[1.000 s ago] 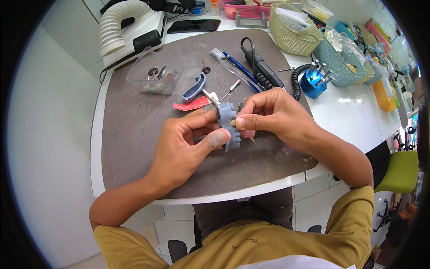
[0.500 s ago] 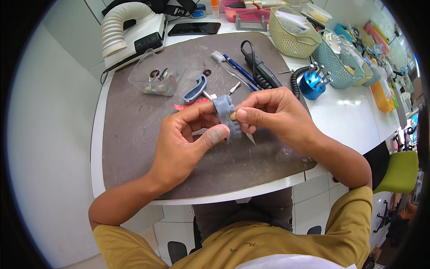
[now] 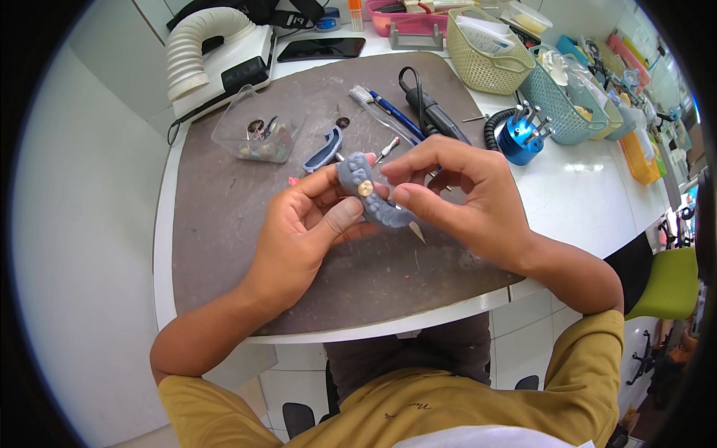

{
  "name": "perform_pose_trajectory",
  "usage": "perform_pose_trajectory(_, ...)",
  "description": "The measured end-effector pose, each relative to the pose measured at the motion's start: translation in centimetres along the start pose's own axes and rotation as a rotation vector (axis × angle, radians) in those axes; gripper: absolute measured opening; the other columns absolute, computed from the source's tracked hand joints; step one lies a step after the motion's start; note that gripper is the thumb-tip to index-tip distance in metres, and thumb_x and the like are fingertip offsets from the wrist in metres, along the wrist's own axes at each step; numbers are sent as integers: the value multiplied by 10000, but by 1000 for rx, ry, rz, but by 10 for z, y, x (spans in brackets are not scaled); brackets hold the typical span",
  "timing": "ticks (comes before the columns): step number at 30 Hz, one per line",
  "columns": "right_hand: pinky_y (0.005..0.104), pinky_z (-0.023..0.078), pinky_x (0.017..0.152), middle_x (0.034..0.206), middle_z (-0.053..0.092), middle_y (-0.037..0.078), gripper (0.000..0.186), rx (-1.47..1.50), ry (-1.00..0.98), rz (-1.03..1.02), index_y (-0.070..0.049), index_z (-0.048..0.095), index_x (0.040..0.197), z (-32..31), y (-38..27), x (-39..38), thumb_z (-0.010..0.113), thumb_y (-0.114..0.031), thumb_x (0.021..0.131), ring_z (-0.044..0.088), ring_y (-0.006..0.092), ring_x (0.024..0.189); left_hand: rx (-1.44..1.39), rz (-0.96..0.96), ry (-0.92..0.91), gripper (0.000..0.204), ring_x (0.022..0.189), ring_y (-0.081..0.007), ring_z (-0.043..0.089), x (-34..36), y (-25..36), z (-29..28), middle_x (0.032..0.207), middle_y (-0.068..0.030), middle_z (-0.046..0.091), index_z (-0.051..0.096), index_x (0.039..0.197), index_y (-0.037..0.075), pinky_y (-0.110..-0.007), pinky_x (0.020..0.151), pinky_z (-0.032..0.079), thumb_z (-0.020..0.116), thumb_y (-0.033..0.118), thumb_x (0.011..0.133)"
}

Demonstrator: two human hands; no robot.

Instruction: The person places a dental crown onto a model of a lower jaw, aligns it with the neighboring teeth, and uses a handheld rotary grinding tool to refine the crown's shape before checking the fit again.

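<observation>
A grey dental model [image 3: 385, 212], shaped like a jaw arch with teeth, is in my left hand [image 3: 286, 235], gripped between the thumb and fingers above the mat. Its chewing side faces up toward me. One cream-coloured tooth crown [image 3: 365, 188] sits in the row of grey teeth. My right hand [image 3: 482, 201] hovers just right of the model, thumb and forefinger apart, with nothing visible between them. Beyond the left hand lies a curved blue-grey piece [image 3: 323, 151] on the mat. A pointed pale tip [image 3: 417, 233] shows under the model.
On the brown mat [image 3: 224, 261] are a clear plastic box [image 3: 261, 153] of small parts, a toothbrush [image 3: 361, 94], a corded handpiece [image 3: 442, 113] and a small metal-tipped tool [image 3: 388, 148]. A blue bur stand [image 3: 520, 142], baskets [image 3: 489, 71] and a white hose unit [image 3: 224, 82] surround it.
The model has turned so its teeth now face up. My right fingers, earlier pinching at the crown, have let go and moved off to the right; the crown stays on the model.
</observation>
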State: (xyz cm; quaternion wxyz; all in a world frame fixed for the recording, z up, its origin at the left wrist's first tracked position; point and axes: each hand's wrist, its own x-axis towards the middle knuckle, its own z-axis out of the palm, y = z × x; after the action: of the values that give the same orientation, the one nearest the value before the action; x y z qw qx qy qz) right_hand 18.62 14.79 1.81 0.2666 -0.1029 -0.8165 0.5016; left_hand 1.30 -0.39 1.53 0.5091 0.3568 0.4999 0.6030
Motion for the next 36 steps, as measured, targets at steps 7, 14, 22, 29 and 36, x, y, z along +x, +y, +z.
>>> perform_pose_trajectory(7, 249, 533, 799, 1191, 681, 75, 318, -54, 30, -105, -39, 701, 1235, 2, -4, 0, 740, -115, 929, 635, 118, 1023, -324, -104, -145, 509, 1058, -154, 670, 1, -5, -2, 1244, -76, 648, 464, 1475, 9, -298, 900, 554, 624, 194, 1028)
perform_pose_trajectory(14, 258, 553, 710, 1034, 737, 59, 279, -11, 59, -152, -27, 714, 1158, 5, 0, 0, 735, -101, 890, 690, 127, 904, -370, -166, -258, 394, 867, -84, 609, 0, -7, -9, 1093, -52, 664, 551, 1353, 22, -229, 755, 489, 632, 210, 1016)
perform_pose_trajectory(22, 259, 556, 705, 1038, 730, 49, 277, 5, 43, -141, -24, 712, 1145, 3, -4, -1, 750, -99, 882, 676, 122, 898, -336, -175, -232, 369, 882, -77, 596, -1, -7, -9, 1064, -47, 674, 580, 1322, 23, -215, 737, 473, 628, 225, 1016)
perform_pose_trajectory(29, 249, 523, 789, 1121, 669, 51, 329, 6, -20, -100, -20, 683, 1200, 1, -8, -3, 771, -78, 888, 616, 105, 976, -317, -169, -210, 424, 883, -80, 590, -2, -5, -7, 1049, -48, 672, 558, 1370, 10, -217, 710, 459, 622, 235, 1016)
perform_pose_trajectory(36, 249, 524, 788, 1114, 670, 52, 331, 13, -25, -104, -20, 681, 1196, 1, -9, -4, 777, -80, 885, 617, 108, 968, -329, -190, -244, 459, 825, -74, 604, -1, -3, -10, 1020, -49, 680, 542, 1390, -3, -201, 668, 458, 635, 237, 1010)
